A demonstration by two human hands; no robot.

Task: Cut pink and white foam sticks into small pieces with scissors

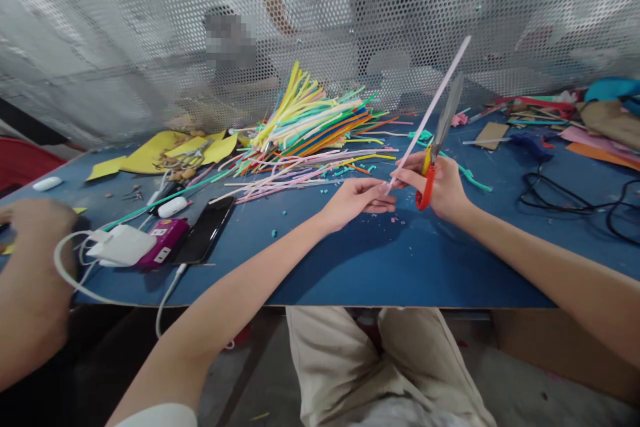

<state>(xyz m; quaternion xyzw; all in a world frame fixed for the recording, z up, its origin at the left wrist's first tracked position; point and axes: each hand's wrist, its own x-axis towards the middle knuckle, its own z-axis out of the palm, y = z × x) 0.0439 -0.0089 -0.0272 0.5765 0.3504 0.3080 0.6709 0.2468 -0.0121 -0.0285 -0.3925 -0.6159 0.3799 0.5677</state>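
A pale pink pipe cleaner (434, 104) slants up and to the right from between my two hands, over the blue table. Its lower end is pinched in the fingers of my left hand (357, 200). My right hand (440, 185) meets it there, thumb and fingertips touching the strip. Hooked in that same hand are scissors (447, 113) with red and yellow handles, their blades pointing up beside the pipe cleaner. A large bundle of coloured pipe cleaners (320, 123) lies behind my left hand, with loose pink ones (280, 177) in front of it.
Left of me are a black phone (206, 230), a purple box (163, 243), a white charger (123, 245) and cables. Another person's arm (37, 280) rests at the far left. Black cable (565, 203) and craft scraps lie right. Perforated metal mesh (320, 7) stands behind the table (320, 280).
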